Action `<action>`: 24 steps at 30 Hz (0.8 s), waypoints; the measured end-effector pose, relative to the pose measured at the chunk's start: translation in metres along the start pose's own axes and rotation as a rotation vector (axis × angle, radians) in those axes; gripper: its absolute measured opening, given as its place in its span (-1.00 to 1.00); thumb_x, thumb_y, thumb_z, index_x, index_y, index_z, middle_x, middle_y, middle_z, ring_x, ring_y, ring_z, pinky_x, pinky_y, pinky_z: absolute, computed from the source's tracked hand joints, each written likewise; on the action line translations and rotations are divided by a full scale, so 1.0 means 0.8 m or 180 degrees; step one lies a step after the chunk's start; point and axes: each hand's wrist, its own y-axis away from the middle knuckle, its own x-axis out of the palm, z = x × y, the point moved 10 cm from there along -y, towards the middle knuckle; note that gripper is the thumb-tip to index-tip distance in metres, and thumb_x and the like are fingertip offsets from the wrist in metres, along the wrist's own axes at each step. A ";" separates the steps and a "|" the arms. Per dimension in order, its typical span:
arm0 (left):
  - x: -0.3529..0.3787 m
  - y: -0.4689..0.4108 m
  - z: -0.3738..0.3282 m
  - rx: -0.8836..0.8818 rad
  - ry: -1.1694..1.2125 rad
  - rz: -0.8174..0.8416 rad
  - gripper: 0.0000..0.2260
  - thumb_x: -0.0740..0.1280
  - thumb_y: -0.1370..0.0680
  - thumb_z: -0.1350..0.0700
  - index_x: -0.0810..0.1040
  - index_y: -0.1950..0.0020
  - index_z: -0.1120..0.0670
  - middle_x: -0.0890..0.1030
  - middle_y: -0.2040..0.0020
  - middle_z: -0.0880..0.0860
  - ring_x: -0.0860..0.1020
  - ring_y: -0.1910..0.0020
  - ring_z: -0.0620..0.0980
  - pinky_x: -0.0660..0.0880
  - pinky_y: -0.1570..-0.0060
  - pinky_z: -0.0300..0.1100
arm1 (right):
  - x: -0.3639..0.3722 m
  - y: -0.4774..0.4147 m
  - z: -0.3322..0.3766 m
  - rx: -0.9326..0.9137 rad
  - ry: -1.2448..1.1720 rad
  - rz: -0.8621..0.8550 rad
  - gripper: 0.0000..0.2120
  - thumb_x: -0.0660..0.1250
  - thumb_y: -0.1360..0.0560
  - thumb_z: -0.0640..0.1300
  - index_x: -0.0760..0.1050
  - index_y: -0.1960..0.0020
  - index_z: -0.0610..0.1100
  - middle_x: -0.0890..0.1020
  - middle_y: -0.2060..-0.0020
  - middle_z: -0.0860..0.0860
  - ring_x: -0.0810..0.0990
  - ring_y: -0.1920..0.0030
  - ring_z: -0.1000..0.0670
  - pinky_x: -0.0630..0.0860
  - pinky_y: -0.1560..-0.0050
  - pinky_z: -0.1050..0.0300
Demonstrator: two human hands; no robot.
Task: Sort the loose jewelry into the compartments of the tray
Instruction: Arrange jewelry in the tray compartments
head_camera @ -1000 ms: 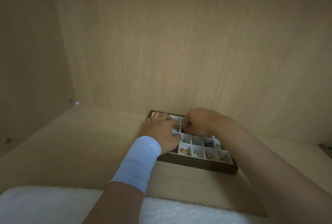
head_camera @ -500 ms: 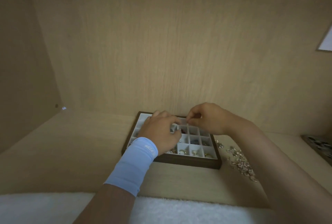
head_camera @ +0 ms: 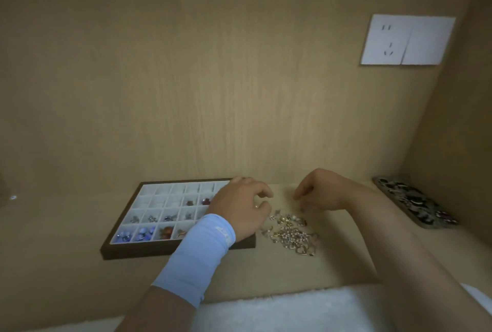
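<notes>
A dark wooden tray (head_camera: 133,250) with white compartments lies on the wooden shelf, left of centre. Its near rows hold blue, red and silver pieces; the far row looks bare. A heap of loose gold and silver jewelry (head_camera: 291,233) lies just right of the tray. My left hand (head_camera: 239,209), with a light blue wrist sleeve, hovers over the tray's right edge with curled fingers apart, and I see nothing in them. My right hand (head_camera: 316,190) reaches down at the far side of the heap, fingertips pinched together; whether they grip a piece is unclear.
A second dark tray (head_camera: 415,205) full of mixed items sits at the far right against the side wall. A white wall socket plate (head_camera: 407,40) is on the back panel. White fluffy cloth (head_camera: 279,310) lies along the near edge.
Both hands have left the tray's far compartments and moved right toward the loose heap. The view has swung right, bringing the heap, socket and second tray into sight.
</notes>
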 end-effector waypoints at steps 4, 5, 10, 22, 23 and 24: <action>0.042 -0.020 -0.026 0.0006 -0.0385 0.0314 -0.73 0.24 -0.55 0.01 0.55 -0.23 -0.14 0.54 -0.20 -0.12 0.37 -0.29 -0.06 0.29 -0.35 -0.11 | 0.008 -0.001 -0.011 0.0031 -0.0069 0.0067 -0.80 0.51 -0.41 -0.14 0.73 -0.02 0.02 0.69 0.17 0.17 0.63 0.08 0.16 0.45 0.08 0.31; 0.050 -0.023 -0.031 0.0028 -0.0471 0.0355 -0.71 0.23 -0.55 0.01 0.54 -0.25 -0.13 0.55 -0.22 -0.11 0.37 -0.30 -0.04 0.28 -0.36 -0.10 | 0.010 -0.001 -0.013 0.0025 -0.0073 0.0069 -0.82 0.50 -0.40 -0.14 0.74 0.01 0.02 0.71 0.16 0.15 0.65 0.08 0.15 0.46 0.10 0.31; 0.069 -0.026 -0.034 0.0110 -0.0567 0.0299 -0.70 0.23 -0.55 0.04 0.53 -0.27 -0.14 0.58 -0.18 -0.13 0.39 -0.27 -0.06 0.28 -0.33 -0.14 | 0.009 -0.007 -0.027 0.0109 -0.0221 -0.0134 -0.92 0.53 -0.36 -0.14 0.74 0.16 0.02 0.73 0.20 0.11 0.67 0.10 0.11 0.58 0.07 0.21; 0.034 -0.017 0.011 -0.0655 0.1477 -0.0539 -0.80 0.44 -0.45 0.12 0.59 0.09 -0.21 0.66 0.15 -0.16 0.61 0.08 -0.16 0.52 0.02 -0.28 | 0.012 0.007 0.025 -0.0295 -0.1741 0.0105 -0.94 0.46 -0.51 -0.10 0.70 0.10 -0.07 0.68 0.27 0.06 0.50 0.42 0.10 0.32 0.47 0.27; 0.031 -0.015 0.015 -0.0733 0.1664 -0.0610 -0.82 0.49 -0.43 0.10 0.60 0.09 -0.17 0.67 0.18 -0.12 0.62 0.11 -0.13 0.53 0.04 -0.27 | 0.014 0.008 0.029 -0.0325 -0.1852 0.0161 -0.92 0.44 -0.53 -0.08 0.69 0.09 -0.06 0.70 0.24 0.06 0.50 0.42 0.10 0.31 0.46 0.27; 0.028 -0.013 0.018 -0.0774 0.1859 -0.0669 -0.83 0.52 -0.41 0.10 0.61 0.09 -0.14 0.68 0.20 -0.09 0.63 0.12 -0.10 0.53 0.03 -0.25 | 0.016 0.008 0.032 -0.0350 -0.1957 0.0207 -0.90 0.42 -0.54 -0.07 0.69 0.10 -0.05 0.71 0.22 0.06 0.50 0.42 0.10 0.30 0.45 0.26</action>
